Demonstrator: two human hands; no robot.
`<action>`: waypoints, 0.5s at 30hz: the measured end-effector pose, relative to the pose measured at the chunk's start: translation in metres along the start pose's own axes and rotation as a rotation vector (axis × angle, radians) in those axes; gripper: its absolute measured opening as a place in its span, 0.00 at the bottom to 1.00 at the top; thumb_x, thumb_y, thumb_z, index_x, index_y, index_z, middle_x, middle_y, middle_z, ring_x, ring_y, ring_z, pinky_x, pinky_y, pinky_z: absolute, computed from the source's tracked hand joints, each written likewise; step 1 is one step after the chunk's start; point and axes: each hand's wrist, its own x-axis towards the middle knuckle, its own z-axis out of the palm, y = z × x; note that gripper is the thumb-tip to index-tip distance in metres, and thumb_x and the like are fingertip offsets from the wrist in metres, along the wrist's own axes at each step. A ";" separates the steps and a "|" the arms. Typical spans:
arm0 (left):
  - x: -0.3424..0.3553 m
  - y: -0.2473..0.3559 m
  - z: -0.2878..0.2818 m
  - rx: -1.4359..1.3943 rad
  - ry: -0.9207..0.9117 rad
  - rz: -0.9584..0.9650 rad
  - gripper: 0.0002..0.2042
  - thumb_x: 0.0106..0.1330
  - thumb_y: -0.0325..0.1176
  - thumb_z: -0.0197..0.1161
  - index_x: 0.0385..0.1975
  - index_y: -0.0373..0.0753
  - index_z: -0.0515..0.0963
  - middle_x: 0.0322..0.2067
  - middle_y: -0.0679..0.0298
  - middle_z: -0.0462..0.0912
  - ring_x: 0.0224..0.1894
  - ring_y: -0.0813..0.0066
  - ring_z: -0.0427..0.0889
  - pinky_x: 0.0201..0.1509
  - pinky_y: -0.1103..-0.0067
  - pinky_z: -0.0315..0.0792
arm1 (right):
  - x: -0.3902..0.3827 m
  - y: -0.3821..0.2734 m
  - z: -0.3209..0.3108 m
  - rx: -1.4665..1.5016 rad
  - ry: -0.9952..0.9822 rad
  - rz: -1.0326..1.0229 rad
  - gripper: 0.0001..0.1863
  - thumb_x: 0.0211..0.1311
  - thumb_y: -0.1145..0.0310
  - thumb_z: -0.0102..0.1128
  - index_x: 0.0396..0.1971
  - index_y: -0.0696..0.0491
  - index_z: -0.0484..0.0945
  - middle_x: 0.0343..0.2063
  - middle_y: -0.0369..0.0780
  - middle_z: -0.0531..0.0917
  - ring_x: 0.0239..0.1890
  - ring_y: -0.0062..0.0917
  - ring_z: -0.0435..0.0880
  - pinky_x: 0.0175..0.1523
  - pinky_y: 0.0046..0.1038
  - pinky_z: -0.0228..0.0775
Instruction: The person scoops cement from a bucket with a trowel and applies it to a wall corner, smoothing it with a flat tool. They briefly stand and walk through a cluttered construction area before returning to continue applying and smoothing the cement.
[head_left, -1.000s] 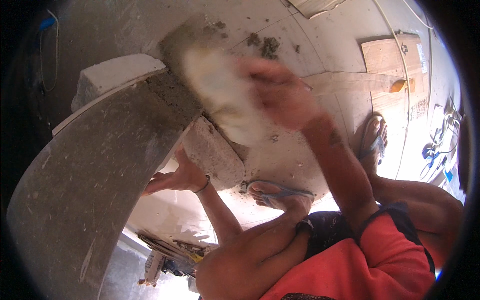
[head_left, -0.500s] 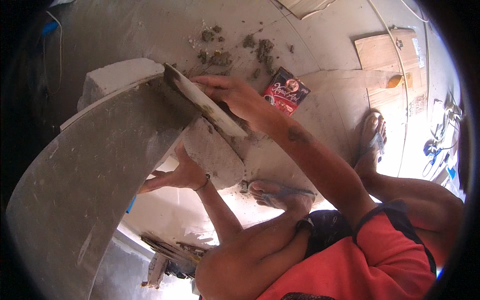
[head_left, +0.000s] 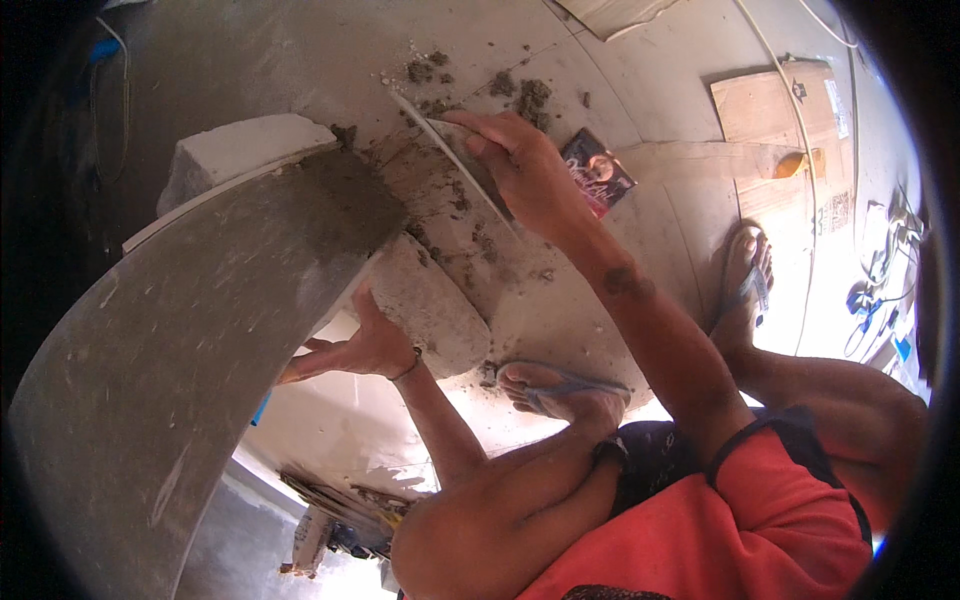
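A large grey slab (head_left: 190,330) stretches from the lower left toward the middle, its far end coated with damp mortar (head_left: 355,200). Past that end, my right hand (head_left: 520,165) is closed on a thin, flat strip (head_left: 455,160), like a cut piece of tile, tilted above the floor and apart from the slab. Its kind is not certain. My left hand (head_left: 365,345) is low beside the slab's near edge, thumb and fingers spread, some fingertips hidden behind the edge. Next to it stands a pale block (head_left: 430,305). Another pale block (head_left: 240,150) is at the slab's far side.
Mortar crumbs (head_left: 530,100) are scattered on the floor beyond my right hand. A red and black packet (head_left: 597,172) lies beside my right forearm. Flattened cardboard (head_left: 765,105) and a pale cable (head_left: 800,100) are farther right. Debris (head_left: 340,510) is at the lower left.
My right hand has moved the strip off the slab's end, away and to the right, exposing the mortar there. The packet has shifted slightly right. My left hand has stayed put.
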 end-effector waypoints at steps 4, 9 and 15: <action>-0.003 -0.005 0.001 -0.041 0.005 -0.014 0.70 0.40 0.66 0.74 0.72 0.51 0.23 0.72 0.45 0.26 0.74 0.40 0.35 0.71 0.49 0.61 | -0.003 -0.001 0.022 0.430 -0.176 0.166 0.15 0.72 0.67 0.51 0.52 0.58 0.79 0.38 0.44 0.85 0.37 0.26 0.80 0.45 0.29 0.72; -0.002 -0.012 0.002 -0.036 0.032 0.067 0.69 0.39 0.65 0.75 0.71 0.60 0.23 0.72 0.46 0.25 0.74 0.38 0.35 0.71 0.50 0.61 | 0.006 0.001 0.056 0.502 -0.259 0.258 0.20 0.73 0.60 0.52 0.55 0.57 0.77 0.40 0.39 0.84 0.40 0.19 0.77 0.47 0.26 0.70; 0.000 -0.008 0.000 0.064 0.045 0.135 0.67 0.41 0.64 0.74 0.71 0.62 0.23 0.72 0.46 0.25 0.73 0.37 0.36 0.69 0.51 0.64 | 0.010 -0.003 0.075 0.156 -0.211 0.063 0.18 0.73 0.61 0.52 0.54 0.57 0.77 0.45 0.42 0.84 0.43 0.24 0.79 0.51 0.29 0.70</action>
